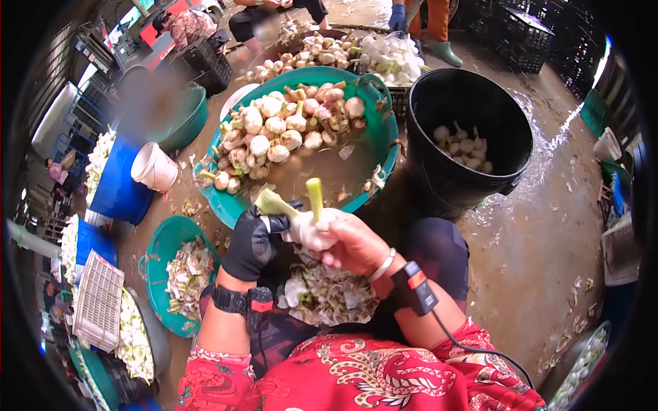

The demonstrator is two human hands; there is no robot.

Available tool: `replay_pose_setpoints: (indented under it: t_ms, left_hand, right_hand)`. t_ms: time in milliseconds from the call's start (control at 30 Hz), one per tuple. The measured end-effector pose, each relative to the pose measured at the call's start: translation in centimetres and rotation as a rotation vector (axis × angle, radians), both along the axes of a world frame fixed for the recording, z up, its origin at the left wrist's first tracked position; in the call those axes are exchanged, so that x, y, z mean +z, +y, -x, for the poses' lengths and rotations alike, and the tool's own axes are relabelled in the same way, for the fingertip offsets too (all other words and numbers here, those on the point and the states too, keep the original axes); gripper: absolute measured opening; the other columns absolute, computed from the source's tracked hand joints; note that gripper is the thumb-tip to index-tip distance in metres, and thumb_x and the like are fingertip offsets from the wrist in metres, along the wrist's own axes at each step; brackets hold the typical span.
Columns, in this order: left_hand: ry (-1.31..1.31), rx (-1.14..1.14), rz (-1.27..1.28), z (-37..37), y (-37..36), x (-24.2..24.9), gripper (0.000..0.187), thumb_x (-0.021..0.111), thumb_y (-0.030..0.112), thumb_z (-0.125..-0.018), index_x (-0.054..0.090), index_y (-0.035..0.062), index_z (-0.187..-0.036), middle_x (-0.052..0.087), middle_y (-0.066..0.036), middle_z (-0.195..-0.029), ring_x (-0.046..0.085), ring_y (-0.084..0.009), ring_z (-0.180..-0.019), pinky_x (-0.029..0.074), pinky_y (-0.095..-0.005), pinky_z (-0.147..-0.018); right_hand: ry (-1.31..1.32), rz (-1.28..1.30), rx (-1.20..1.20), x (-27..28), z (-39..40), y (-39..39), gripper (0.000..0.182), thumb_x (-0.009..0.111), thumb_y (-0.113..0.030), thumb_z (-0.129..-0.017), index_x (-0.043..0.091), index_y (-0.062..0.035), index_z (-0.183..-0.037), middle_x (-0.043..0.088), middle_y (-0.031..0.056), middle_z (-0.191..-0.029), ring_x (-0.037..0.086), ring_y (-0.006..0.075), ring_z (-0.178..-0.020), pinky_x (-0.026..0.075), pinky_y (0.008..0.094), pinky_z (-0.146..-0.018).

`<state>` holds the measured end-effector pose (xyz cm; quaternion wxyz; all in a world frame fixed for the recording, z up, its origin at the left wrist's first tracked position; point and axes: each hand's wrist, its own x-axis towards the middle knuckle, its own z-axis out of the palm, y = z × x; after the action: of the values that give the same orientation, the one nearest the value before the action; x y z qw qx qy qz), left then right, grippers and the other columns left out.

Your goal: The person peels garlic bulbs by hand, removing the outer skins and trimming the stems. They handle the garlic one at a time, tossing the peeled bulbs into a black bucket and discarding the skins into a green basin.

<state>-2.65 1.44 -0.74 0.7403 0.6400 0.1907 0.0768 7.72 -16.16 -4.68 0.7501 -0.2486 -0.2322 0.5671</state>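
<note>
Observed: my left hand (252, 243), in a black glove, and my bare right hand (353, 245) meet over my lap on one garlic bulb (310, 229). The bulb sits between the two hands, its cut green stalk (314, 197) pointing up and away from me. Left grip is pressed together on a strip of outer skin (273, 203) near the bulb's neck; right grip is wrapped around the bulb's body, fingers closed under it, thumb side hidden.

Surroundings: a heap of peelings (322, 294) lies directly below the hands. Ahead, the large green basin (381, 137) holds murky water and unpeeled bulbs banked against its far side. To its right stands the black tub (439, 109) with a few cleaned bulbs at the bottom. A smaller green basin (155, 257) of peelings sits at my left. Other people work at the far edge of the wet floor (541, 226).

Assessment: the step in hand looks like stripping the dirty outer layer. To do it well I judge the right hand should hold firm without crushing the cloves, while the left draws the skin down from the neck in one strip, keeping the pull along the bulb so only the soiled layer tears away and falls onto the heap.
</note>
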Motion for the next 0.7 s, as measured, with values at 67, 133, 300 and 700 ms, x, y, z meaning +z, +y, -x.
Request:
replay_pose_setpoints:
  t_ms: [67,133,300,700]
  left_hand:
    - [-0.021,0.013,0.185,0.5,0.5,0.2,0.023,0.058,-0.001,-0.081,0.067,-0.0007,-0.102,0.070,-0.010,-0.097,0.067,-0.0205,-0.089,0.052,-0.0312,-0.080]
    - [-0.083,-0.201,-0.721,0.6,0.7,1.0,0.020,0.055,0.001,-0.087,0.065,-0.0019,-0.104,0.070,-0.009,-0.098,0.065,-0.0151,-0.089,0.052,-0.0305,-0.079]
    - [-0.028,-0.155,-1.094,1.7,2.3,0.8,0.012,0.066,0.011,-0.082,0.065,0.0015,-0.089,0.065,-0.009,-0.080,0.063,-0.0183,-0.070,0.051,-0.0311,-0.066]
    - [-0.188,-0.086,-0.901,0.6,-4.9,3.5,0.027,0.075,0.009,-0.076,0.068,0.0067,-0.102,0.064,-0.010,-0.096,0.061,-0.0249,-0.092,0.050,-0.0349,-0.081]
  right_hand:
    - [0.019,-0.155,0.210,0.6,0.4,-0.4,0.058,0.064,-0.050,-0.082,0.050,-0.0033,-0.115,0.055,0.0001,-0.078,0.054,0.0026,-0.053,0.041,0.0149,-0.042]
    - [0.081,-0.229,0.259,0.4,1.1,0.0,0.067,0.069,-0.053,-0.079,0.048,-0.0035,-0.119,0.056,0.0035,-0.081,0.059,0.0094,-0.063,0.047,0.0169,-0.048]
    - [0.092,-0.082,0.087,-0.5,0.2,-0.6,0.063,0.072,-0.042,-0.080,0.043,-0.0116,-0.127,0.061,0.0143,-0.112,0.065,0.0275,-0.099,0.056,0.0353,-0.076]
    - [0.238,-0.048,-0.188,-2.7,0.7,1.7,0.037,0.058,-0.024,-0.090,0.048,-0.0111,-0.123,0.055,0.0057,-0.115,0.054,0.0206,-0.106,0.046,0.0437,-0.089]
